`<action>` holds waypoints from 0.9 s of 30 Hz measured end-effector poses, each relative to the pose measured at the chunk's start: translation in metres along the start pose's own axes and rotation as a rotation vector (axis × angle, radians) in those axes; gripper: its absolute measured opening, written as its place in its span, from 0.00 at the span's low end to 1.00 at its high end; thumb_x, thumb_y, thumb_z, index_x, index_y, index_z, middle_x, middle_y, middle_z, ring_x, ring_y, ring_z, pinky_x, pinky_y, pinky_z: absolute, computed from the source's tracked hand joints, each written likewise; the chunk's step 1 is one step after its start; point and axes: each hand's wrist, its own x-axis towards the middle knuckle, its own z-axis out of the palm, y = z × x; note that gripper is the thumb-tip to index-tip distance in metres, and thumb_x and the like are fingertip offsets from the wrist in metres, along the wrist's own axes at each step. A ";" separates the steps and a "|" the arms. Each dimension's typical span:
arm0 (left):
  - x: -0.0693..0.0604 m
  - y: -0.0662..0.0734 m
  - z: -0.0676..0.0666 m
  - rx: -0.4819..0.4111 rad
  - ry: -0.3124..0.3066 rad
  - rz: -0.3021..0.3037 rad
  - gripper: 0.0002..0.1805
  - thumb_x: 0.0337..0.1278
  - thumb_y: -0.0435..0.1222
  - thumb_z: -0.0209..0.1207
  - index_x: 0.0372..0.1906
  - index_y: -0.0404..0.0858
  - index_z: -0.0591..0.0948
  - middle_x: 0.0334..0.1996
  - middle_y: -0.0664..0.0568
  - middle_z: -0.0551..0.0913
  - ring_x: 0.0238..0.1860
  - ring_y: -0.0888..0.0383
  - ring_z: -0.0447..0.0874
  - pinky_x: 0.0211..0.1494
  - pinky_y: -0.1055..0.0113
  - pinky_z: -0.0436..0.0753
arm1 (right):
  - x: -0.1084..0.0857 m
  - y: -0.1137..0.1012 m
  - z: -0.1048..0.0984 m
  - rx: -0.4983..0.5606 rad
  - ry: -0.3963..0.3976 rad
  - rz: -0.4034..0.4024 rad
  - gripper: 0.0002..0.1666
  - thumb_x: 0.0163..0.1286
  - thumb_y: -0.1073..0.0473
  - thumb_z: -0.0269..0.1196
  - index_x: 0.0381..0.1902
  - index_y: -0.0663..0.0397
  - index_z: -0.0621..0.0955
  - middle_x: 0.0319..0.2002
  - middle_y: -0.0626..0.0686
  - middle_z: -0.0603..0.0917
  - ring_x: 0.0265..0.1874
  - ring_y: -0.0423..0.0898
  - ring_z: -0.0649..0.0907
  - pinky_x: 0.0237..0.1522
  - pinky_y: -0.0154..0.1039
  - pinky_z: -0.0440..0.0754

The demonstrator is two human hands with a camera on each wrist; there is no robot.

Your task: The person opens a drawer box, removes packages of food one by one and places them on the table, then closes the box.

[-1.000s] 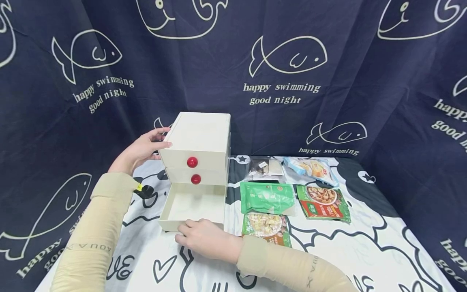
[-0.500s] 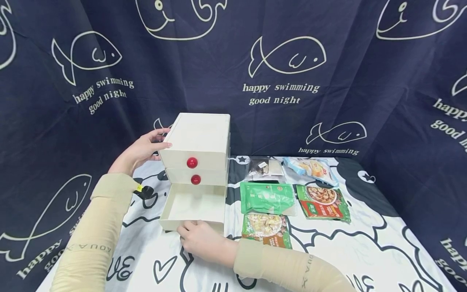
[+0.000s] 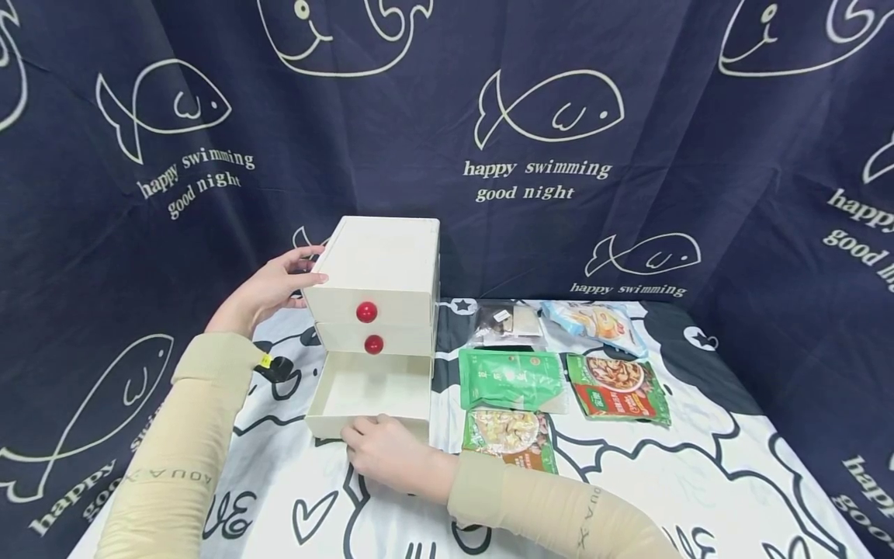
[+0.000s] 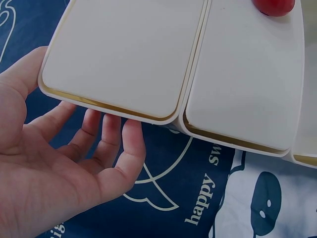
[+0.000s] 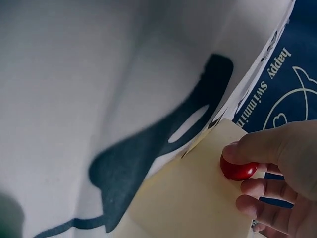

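A white cabinet (image 3: 387, 252) with three stacked drawers stands left of centre. Its bottom drawer (image 3: 328, 428) is pulled out, and its visible inside is bare. Against the cabinet's upper left side rests my left hand (image 3: 265, 293); in the left wrist view its fingertips (image 4: 132, 130) touch the side wall and the thumb reaches over the far edge. My right hand (image 3: 391, 458) is at the bottom drawer's front. The right wrist view shows it pinching the red knob (image 5: 240, 169), thumb on one side and fingers on the other. In the head view the hand hides that knob.
Right of the cabinet lie a green pouch (image 3: 511, 379), a noodle-pictured packet (image 3: 508, 439), a red-green packet (image 3: 620, 387), a blue-white bag (image 3: 597, 326) and a clear packet (image 3: 508, 322). A dark fish-print curtain (image 3: 391, 155) hangs behind the patterned cloth (image 3: 279, 466).
My right hand has shifted slightly towards the cabinet at the drawer front, and the drawer has moved in very little, if at all. The left hand keeps its place.
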 end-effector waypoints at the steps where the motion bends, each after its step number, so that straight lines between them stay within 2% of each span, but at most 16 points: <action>1: 0.000 0.000 0.000 0.002 0.000 -0.001 0.41 0.58 0.43 0.62 0.73 0.50 0.55 0.68 0.40 0.54 0.60 0.45 0.64 0.58 0.48 0.73 | 0.000 0.001 0.000 -0.004 -0.001 -0.001 0.07 0.61 0.51 0.61 0.37 0.36 0.85 0.37 0.42 0.76 0.36 0.38 0.74 0.27 0.30 0.75; 8: 0.000 -0.001 -0.001 0.002 0.003 0.008 0.41 0.58 0.44 0.62 0.73 0.50 0.55 0.67 0.41 0.55 0.60 0.45 0.64 0.58 0.48 0.73 | 0.005 0.008 0.003 -0.011 -0.024 0.009 0.08 0.64 0.52 0.60 0.38 0.37 0.85 0.39 0.42 0.76 0.38 0.39 0.74 0.28 0.30 0.75; 15: -0.002 -0.001 0.000 0.001 -0.001 0.009 0.41 0.58 0.44 0.62 0.73 0.50 0.55 0.67 0.41 0.55 0.60 0.45 0.65 0.58 0.49 0.74 | 0.008 0.016 0.009 -0.009 -0.010 0.038 0.08 0.63 0.54 0.60 0.36 0.36 0.85 0.40 0.41 0.77 0.38 0.39 0.74 0.27 0.31 0.74; 27: -0.001 0.000 0.001 -0.002 0.010 0.004 0.40 0.58 0.44 0.62 0.73 0.51 0.56 0.67 0.41 0.55 0.58 0.46 0.66 0.51 0.57 0.77 | 0.017 0.031 0.015 0.041 -0.041 0.100 0.11 0.61 0.60 0.61 0.36 0.37 0.86 0.36 0.42 0.77 0.37 0.39 0.74 0.28 0.32 0.75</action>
